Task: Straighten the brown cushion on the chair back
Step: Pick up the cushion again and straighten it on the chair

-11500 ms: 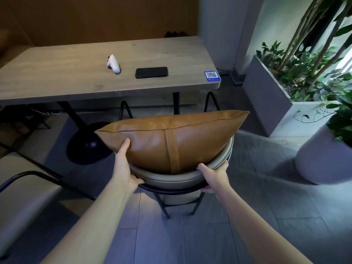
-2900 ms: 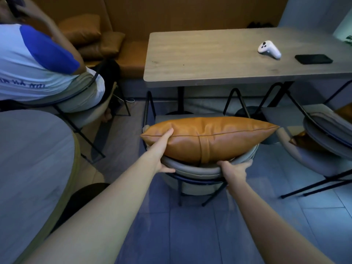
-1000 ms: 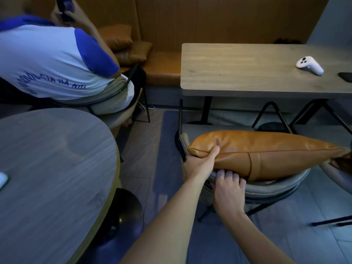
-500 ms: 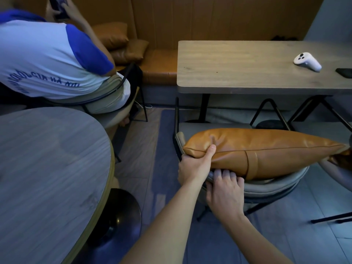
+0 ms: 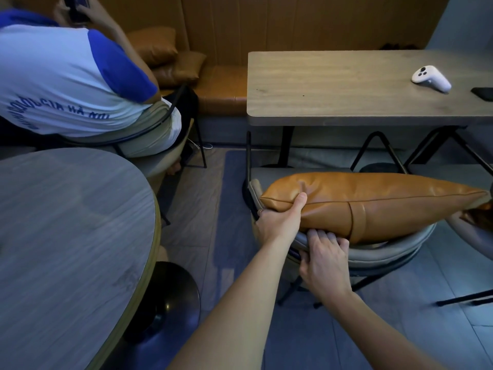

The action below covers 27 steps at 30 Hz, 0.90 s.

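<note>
A brown leather cushion (image 5: 373, 201) lies lengthwise along the curved grey chair back (image 5: 386, 253), its right tip near the frame's right edge. My left hand (image 5: 280, 222) grips the cushion's left end, thumb on top near the seam and fingers wrapped underneath. My right hand (image 5: 324, 259) is just to the right of it, fingertips tucked under the cushion's lower edge and pressing against the top of the chair back.
A round wooden table (image 5: 66, 249) fills the left. A person in a white and blue shirt (image 5: 66, 84) sits behind it. A rectangular table (image 5: 346, 86) beyond the chair holds a white controller (image 5: 430, 78) and a phone (image 5: 484, 93). Another chair (image 5: 472, 233) stands at right.
Both hands keep the same hold on the cushion's left end. The cushion and hands sit almost where they were half a second ago; only the view shifted slightly.
</note>
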Motion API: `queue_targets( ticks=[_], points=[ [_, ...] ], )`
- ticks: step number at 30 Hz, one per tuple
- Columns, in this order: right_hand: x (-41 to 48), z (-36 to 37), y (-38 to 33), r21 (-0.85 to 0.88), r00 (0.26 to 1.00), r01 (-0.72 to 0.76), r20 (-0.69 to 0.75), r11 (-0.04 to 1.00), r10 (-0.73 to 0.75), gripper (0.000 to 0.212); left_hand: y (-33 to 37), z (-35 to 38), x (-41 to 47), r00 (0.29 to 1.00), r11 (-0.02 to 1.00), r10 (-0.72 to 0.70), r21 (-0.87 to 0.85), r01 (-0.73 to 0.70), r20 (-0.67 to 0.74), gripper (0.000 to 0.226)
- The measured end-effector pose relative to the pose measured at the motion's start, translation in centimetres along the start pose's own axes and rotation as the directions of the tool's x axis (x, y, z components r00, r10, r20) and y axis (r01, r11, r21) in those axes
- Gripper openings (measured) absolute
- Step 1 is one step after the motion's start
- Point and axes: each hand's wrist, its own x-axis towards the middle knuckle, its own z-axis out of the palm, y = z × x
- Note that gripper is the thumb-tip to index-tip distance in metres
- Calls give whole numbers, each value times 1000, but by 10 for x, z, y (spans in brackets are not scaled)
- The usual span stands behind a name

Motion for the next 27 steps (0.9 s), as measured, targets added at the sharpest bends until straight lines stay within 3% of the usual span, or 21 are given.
queue_targets(
  ticks=[6, 27],
  points=[
    [3, 0, 8, -1, 1000, 23, 7, 1000, -23, 33, 5, 0, -3, 997, 999, -34, -23, 36, 70, 94],
    [4, -5, 6, -107, 995, 58, 88, 992, -49, 36, 3, -1, 2, 994, 998, -38, -53, 43, 99, 97]
  ],
)
